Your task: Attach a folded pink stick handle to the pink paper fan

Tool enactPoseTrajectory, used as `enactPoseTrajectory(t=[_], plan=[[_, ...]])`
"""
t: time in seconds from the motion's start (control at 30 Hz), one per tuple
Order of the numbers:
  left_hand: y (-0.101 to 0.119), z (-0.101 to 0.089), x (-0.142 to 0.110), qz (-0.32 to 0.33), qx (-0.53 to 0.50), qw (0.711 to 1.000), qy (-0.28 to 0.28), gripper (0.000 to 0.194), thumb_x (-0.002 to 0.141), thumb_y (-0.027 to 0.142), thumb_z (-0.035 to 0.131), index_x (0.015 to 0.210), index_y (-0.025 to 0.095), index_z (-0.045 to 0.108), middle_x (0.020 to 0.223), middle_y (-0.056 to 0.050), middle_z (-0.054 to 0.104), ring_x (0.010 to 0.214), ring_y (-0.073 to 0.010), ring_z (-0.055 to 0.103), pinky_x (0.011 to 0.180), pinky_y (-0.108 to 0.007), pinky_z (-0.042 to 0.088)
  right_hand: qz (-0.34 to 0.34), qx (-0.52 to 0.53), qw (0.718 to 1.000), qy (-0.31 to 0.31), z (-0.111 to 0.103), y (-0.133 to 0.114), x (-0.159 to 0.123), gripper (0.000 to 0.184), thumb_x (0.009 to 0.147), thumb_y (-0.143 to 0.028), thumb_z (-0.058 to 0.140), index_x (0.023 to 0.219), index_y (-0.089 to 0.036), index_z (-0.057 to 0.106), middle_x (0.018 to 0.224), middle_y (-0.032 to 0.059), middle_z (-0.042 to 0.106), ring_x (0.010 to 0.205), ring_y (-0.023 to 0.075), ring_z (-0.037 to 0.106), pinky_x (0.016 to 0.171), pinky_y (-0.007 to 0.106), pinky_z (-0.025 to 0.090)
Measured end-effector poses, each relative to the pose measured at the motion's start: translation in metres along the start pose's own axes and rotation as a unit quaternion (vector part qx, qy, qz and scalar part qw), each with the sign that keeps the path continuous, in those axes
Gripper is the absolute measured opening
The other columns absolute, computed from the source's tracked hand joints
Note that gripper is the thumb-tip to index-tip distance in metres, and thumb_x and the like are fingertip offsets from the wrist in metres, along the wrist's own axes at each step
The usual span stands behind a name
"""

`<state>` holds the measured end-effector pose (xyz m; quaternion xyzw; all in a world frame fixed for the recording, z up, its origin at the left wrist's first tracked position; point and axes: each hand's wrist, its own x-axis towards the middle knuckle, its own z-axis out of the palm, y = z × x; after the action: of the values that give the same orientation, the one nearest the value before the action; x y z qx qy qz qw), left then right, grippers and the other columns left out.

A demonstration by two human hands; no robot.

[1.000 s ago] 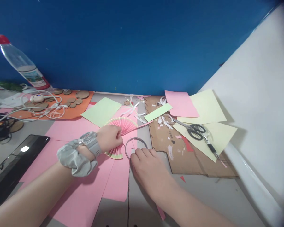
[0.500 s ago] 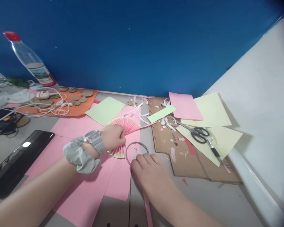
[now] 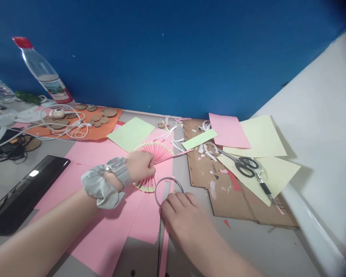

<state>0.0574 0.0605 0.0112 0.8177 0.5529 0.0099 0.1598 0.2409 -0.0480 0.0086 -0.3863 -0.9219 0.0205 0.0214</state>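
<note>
My left hand (image 3: 141,165) is closed in a pinch on a pleated pink paper fan (image 3: 160,151) with pale green edging. The fan's folds spread above and below my fist, and a narrow pink arm of it points right. A scrunchie and a watch sit on that wrist. Lower right, my right hand (image 3: 183,213) has its fingers curled down over the near side of a thin grey ring (image 3: 156,188), which looks tilted. The fingertips are hidden. Below that hand a narrow pink paper strip (image 3: 163,254) runs toward me.
Pink sheets (image 3: 103,223) lie under my left arm. Scissors (image 3: 245,167) and a craft knife (image 3: 265,188) rest on pale yellow paper and cardboard (image 3: 227,200) at right. A black phone (image 3: 25,192), tangled white cable (image 3: 75,130) and bottle (image 3: 49,77) are at left.
The pink strip's near end has swung left below my right hand. The ring has tilted or shifted slightly. My left hand keeps its pinch on the fan.
</note>
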Motion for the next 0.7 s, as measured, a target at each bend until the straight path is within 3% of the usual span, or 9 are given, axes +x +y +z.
enactPoseTrajectory(t=[0.3,0.43,0.6,0.7], plan=[[0.001,0.000,-0.001,-0.006,0.001,1.000,0.001,0.012,0.069,0.020,0.045,0.063,0.019,0.054,0.063,-0.001,0.058,0.057,-0.0152,0.051,0.054,-0.026,0.033,-0.011,-0.022,0.999,0.028,0.013,-0.002,0.003,0.011,0.069,-0.009,0.059,0.074,-0.017,0.054,0.072,0.0027,0.057,0.066,0.0186,0.050,0.064,0.033,0.027],[0.001,-0.001,-0.001,-0.006,0.000,1.000,0.002,0.012,0.070,0.020,0.044,0.062,0.018,0.054,0.063,-0.002,0.058,0.057,-0.0153,0.051,0.054,-0.026,0.033,0.018,0.008,0.999,0.026,0.006,-0.006,0.005,0.005,0.079,-0.020,0.058,0.075,-0.018,0.056,0.073,0.0024,0.058,0.069,0.0189,0.051,0.067,0.034,0.031],[0.002,-0.001,-0.001,0.000,-0.001,1.000,0.006,0.011,0.070,0.020,0.045,0.064,0.019,0.055,0.064,-0.001,0.059,0.059,-0.0156,0.053,0.055,-0.026,0.034,0.077,0.060,0.994,0.045,-0.009,0.000,0.017,0.030,0.082,-0.039,0.057,0.102,-0.017,0.055,0.105,0.0077,0.058,0.097,0.0244,0.049,0.083,0.039,0.032],[0.001,0.000,0.000,0.000,-0.004,1.000,0.004,0.011,0.071,0.021,0.046,0.064,0.019,0.055,0.064,-0.001,0.059,0.059,-0.0154,0.053,0.055,-0.026,0.034,0.079,0.080,0.992,0.055,-0.008,0.008,0.027,0.043,0.077,-0.050,0.060,0.103,-0.017,0.054,0.113,0.0099,0.055,0.108,0.0274,0.044,0.094,0.044,0.027]])
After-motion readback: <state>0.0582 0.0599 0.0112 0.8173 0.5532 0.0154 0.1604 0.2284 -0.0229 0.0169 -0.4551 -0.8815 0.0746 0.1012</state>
